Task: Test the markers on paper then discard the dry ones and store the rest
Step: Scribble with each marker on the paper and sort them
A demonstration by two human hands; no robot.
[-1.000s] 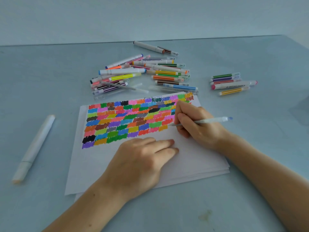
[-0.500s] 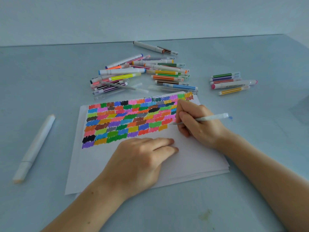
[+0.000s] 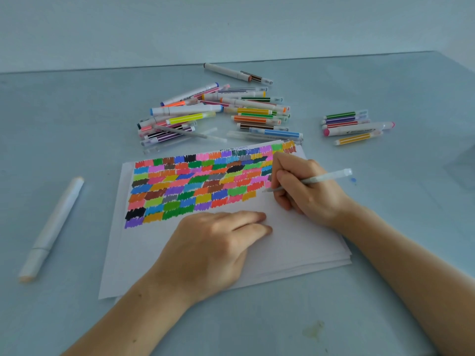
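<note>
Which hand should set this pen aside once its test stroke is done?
Right. The right hand already grips the pen; the left hand lies flat on the paper.

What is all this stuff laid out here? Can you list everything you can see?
Table: one, pale blue-grey, under everything.
Paper stack: a few white sheets, centre; top sheet bears rows of coloured test patches.
Marker pile: many, mixed colours, too tangled to count, beyond the paper.
Small marker group: five, green, purple, red, pink-ended white, yellow, far right.
Lone marker: one, white with brown band, behind the pile.
Pale marker: one, whitish, left of the paper.
Blue cap: one, on the table right of the paper.
Pen-like marker: one, pale, tip on the paper.
Hands: left hand rests flat on the paper; right hand grips the pen-like marker.
</note>
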